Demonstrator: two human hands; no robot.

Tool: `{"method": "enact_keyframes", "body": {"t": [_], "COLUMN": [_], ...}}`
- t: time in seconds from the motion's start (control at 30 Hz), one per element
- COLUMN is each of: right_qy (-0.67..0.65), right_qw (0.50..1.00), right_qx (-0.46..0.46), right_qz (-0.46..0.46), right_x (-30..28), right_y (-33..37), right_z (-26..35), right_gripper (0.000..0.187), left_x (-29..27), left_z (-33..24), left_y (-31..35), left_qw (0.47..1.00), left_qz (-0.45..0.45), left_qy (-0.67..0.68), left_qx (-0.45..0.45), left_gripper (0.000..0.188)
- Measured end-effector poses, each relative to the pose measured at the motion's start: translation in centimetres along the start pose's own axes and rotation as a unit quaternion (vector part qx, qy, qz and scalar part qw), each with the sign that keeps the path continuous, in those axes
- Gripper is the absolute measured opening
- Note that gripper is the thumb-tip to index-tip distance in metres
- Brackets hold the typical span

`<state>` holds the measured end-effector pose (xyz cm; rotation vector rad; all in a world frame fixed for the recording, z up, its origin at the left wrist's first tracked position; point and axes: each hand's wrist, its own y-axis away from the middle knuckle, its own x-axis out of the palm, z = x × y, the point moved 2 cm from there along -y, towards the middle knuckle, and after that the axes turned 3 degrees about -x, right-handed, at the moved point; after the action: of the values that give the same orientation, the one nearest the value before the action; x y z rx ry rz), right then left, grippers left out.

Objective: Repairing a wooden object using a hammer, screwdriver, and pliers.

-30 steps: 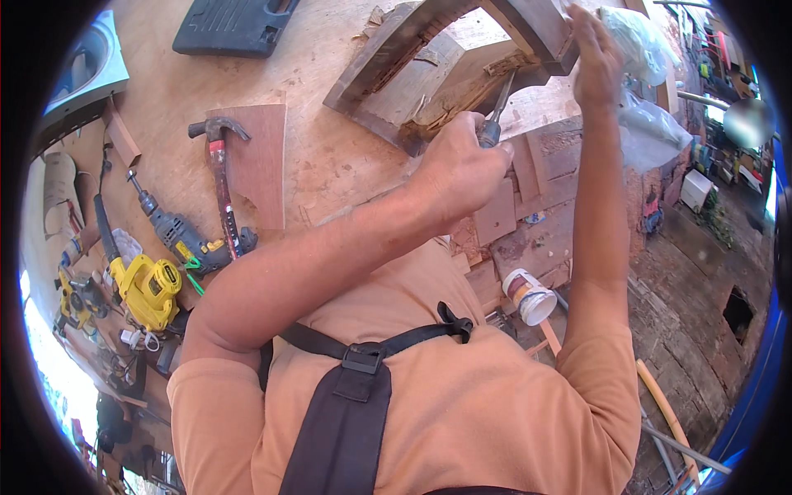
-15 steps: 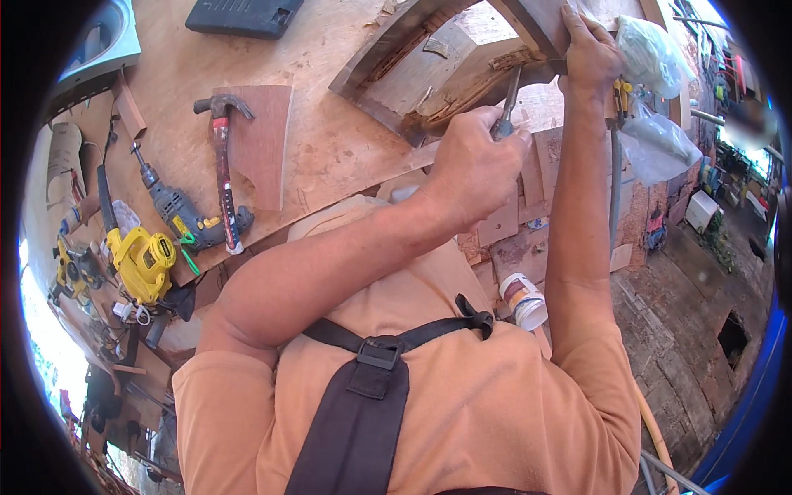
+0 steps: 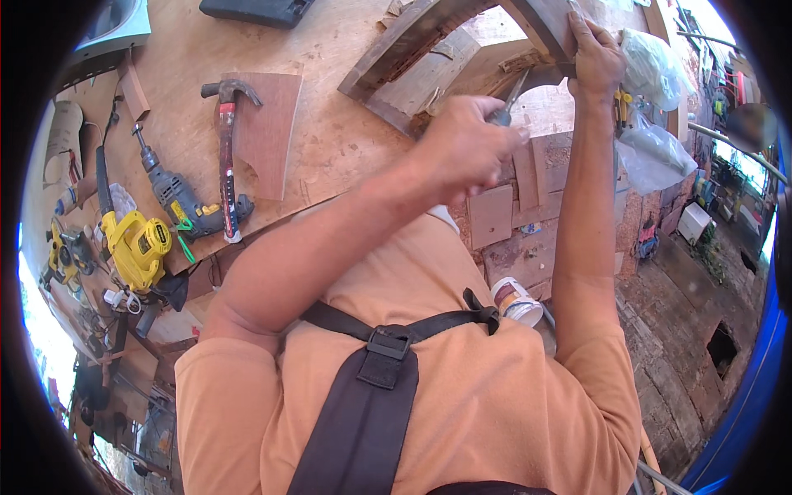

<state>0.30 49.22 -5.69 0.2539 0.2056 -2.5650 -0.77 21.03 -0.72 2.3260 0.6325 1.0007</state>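
My left hand [image 3: 472, 147] is closed round the handle of a chisel [image 3: 517, 91], its metal blade pointing up and away towards a curved wooden frame [image 3: 388, 58]. Splintered, rough wood shows inside the frame near the blade; whether the tip touches it I cannot tell. With fingers bent over its right-hand side, my right hand [image 3: 597, 62] grips the same frame at the far edge of the view. The frame lies on the plywood workbench [image 3: 330, 124], partly cut off by the picture's top edge.
A claw hammer [image 3: 227, 157] lies partly on a reddish board [image 3: 268, 132], beside a grey drill [image 3: 177, 190] and a yellow power tool [image 3: 139, 247]. A dark case [image 3: 256, 8] sits farther back. Plastic bags [image 3: 656, 153] hang at right; a white tub [image 3: 517, 301] stands below.
My left hand has shifted slightly left and away from me, and the chisel leans more to the right. My right hand keeps its grip on the frame. The whole view has shifted slightly.
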Motion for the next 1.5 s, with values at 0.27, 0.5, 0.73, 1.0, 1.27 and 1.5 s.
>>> {"method": "enact_keyframes", "body": {"t": [0.27,0.5,0.73,1.0,1.27,1.5], "right_qy": [0.063,0.044,0.069,0.087,0.097,0.109], "right_qw": [0.996,0.997,0.996,0.995,0.993,0.992], "right_qx": [-0.058,-0.061,-0.057,-0.042,-0.047,-0.014], "right_qz": [0.016,0.023,-0.005,-0.024,-0.047,-0.062], "right_x": [-0.5,0.3,0.4,0.1,0.5,-0.3], "right_y": [0.1,0.0,0.4,1.1,0.5,0.4], "right_z": [1.0,0.1,1.0,1.7,1.4,0.8], "right_gripper": [0.025,0.025,0.023,0.022,0.024,0.024], "left_x": [-5.6,-7.3,-3.9,-0.3,0.4,1.4], "left_z": [-6.0,-9.1,-4.5,-0.1,0.8,1.1], "left_y": [-1.6,-3.6,-0.3,0.2,-1.1,-0.4], "left_qw": [0.988,0.969,0.993,0.988,0.814,0.973], "left_qz": [0.103,0.134,0.049,-0.032,-0.206,-0.104], "left_qy": [-0.094,-0.154,-0.103,-0.104,-0.281,-0.156], "left_qx": [-0.073,-0.136,-0.027,0.106,0.465,0.134], "left_gripper": [0.047,0.013,0.049,0.054,0.055,0.059]}}
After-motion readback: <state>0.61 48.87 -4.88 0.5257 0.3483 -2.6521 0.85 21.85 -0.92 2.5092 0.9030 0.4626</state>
